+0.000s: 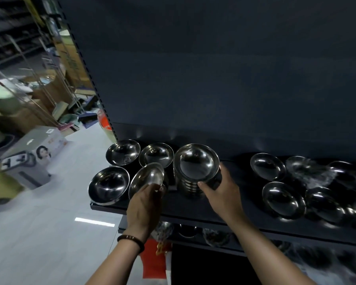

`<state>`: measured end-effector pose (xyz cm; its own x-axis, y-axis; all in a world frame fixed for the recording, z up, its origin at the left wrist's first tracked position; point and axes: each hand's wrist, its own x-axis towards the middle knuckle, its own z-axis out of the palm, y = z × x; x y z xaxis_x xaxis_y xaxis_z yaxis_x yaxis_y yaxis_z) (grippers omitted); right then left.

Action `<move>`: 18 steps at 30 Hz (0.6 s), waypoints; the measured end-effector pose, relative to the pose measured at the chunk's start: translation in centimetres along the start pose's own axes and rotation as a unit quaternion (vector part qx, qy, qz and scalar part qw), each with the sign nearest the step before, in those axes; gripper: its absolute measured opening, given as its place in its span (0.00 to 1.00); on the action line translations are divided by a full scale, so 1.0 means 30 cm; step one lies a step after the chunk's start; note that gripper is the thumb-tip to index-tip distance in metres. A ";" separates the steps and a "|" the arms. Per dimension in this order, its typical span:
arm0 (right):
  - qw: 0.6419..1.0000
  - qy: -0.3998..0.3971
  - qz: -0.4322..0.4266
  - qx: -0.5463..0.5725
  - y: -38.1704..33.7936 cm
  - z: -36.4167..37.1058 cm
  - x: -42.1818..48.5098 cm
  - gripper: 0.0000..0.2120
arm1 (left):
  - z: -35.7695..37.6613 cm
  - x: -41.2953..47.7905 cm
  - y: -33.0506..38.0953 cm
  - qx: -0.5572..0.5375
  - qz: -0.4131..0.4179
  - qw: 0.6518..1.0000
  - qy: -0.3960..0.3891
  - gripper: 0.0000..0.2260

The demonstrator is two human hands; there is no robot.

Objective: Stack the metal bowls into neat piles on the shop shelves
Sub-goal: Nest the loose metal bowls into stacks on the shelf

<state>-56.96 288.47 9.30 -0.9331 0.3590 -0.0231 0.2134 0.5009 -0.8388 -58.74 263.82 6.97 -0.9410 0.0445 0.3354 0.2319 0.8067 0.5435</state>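
Left end of the shelf [193,210]: a front bowl [108,185] sits at the front corner with two back bowls [122,152] behind it, and just beside them the left hand [145,204] has its fingers curled round the rim of a tilted bowl [147,177], tipped steeply. Next along, the right hand [220,190] grips the side of the pile of bowls [195,167], thumb in front, fingers wrapped behind. Toward the right end, loose bowls [283,199] lie scattered across the shelf.
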 end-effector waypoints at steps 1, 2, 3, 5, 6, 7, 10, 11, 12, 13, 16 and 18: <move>1.000 0.002 0.001 0.009 -0.003 -0.003 0.002 0.45 | -0.018 0.010 0.030 -0.008 0.010 1.000 0.016 0.02; 1.000 0.005 -0.001 0.017 -0.007 -0.004 0.004 0.44 | -0.034 0.023 0.057 -0.013 0.020 0.999 0.030 0.02; 1.000 0.006 0.000 0.022 -0.013 -0.006 0.004 0.44 | -0.049 0.038 0.083 -0.016 0.031 0.999 0.040 0.02; 1.000 0.001 0.006 0.030 -0.022 -0.012 0.003 0.42 | -0.080 0.076 0.130 -0.017 0.063 0.996 0.053 0.02; 0.999 -0.003 0.009 0.035 -0.025 -0.015 0.004 0.41 | -0.097 0.097 0.154 -0.015 0.083 0.995 0.058 0.03; 0.999 -0.005 0.009 0.037 -0.027 -0.019 0.004 0.40 | -0.115 0.117 0.180 -0.011 0.105 0.992 0.062 0.04; 0.999 0.004 0.001 0.037 -0.020 -0.026 0.010 0.37 | -0.149 0.170 0.260 0.012 0.171 0.984 0.045 0.05; 0.999 0.003 0.001 0.032 -0.020 -0.028 0.011 0.36 | -0.147 0.187 0.280 0.021 0.187 0.982 0.028 0.05; 0.999 0.000 0.003 0.033 -0.021 -0.031 0.012 0.35 | -0.137 0.202 0.294 0.028 0.197 0.980 0.007 0.06; 0.999 -0.004 0.007 0.035 -0.021 -0.035 0.012 0.35 | -0.124 0.214 0.305 0.029 0.203 0.979 -0.016 0.06; 0.999 -0.015 0.020 0.037 -0.024 -0.049 0.007 0.35 | -0.069 0.240 0.319 0.028 0.216 0.972 -0.086 0.07; 0.999 -0.026 0.024 0.036 -0.022 -0.057 0.004 0.34 | -0.037 0.248 0.326 0.046 0.229 0.966 -0.113 0.09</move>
<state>-56.71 289.52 10.78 -0.9366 0.3383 -0.0911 0.2387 0.4259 -0.8727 -63.19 271.38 15.64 -0.7766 0.5291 0.3419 0.6241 0.7200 0.3035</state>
